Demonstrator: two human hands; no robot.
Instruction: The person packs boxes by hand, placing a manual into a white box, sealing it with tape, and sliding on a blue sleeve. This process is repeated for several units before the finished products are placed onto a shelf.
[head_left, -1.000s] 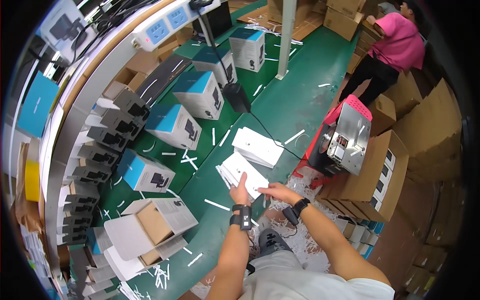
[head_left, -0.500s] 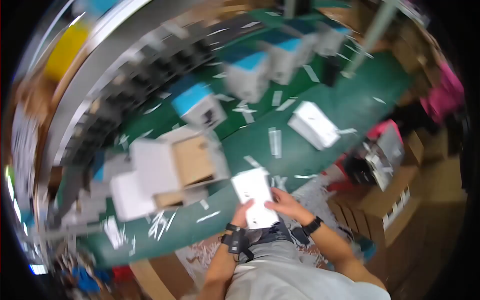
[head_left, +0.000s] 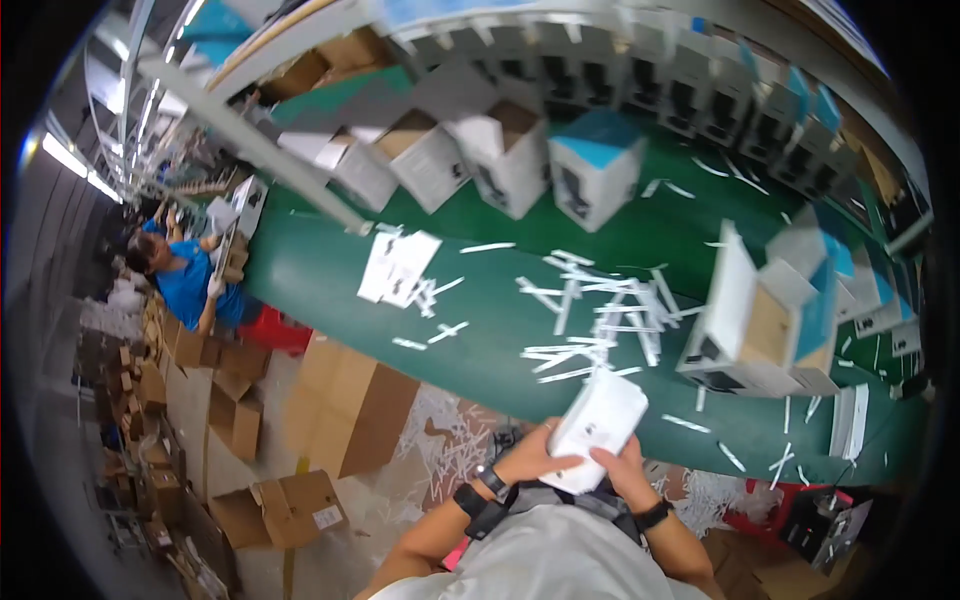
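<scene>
In front of my body, at the near edge of the green worktable (head_left: 480, 370), I hold a stack of white printed leaflets (head_left: 605, 412) in both hands. My left hand (head_left: 535, 460) grips its left side, thumb lying across the lower part. My right hand (head_left: 624, 472) closes on the lower right side, its thumb on the top face. The stack tilts away from me, its upper end beside a heap of loose white paper strips (head_left: 610, 320). Fingers under the stack are hidden.
An open white-and-blue carton (head_left: 755, 335) stands at right, near a small white pile (head_left: 849, 422). Several open boxes (head_left: 505, 160) and a blue-topped box (head_left: 597, 170) line the back. White sheets (head_left: 398, 266) lie at left. A metal post (head_left: 270, 155) rises there; a person in blue (head_left: 190, 280) sits beyond.
My view has swung left, so the open carton now appears on the right instead of the left. Both hands still hold the white leaflets.
</scene>
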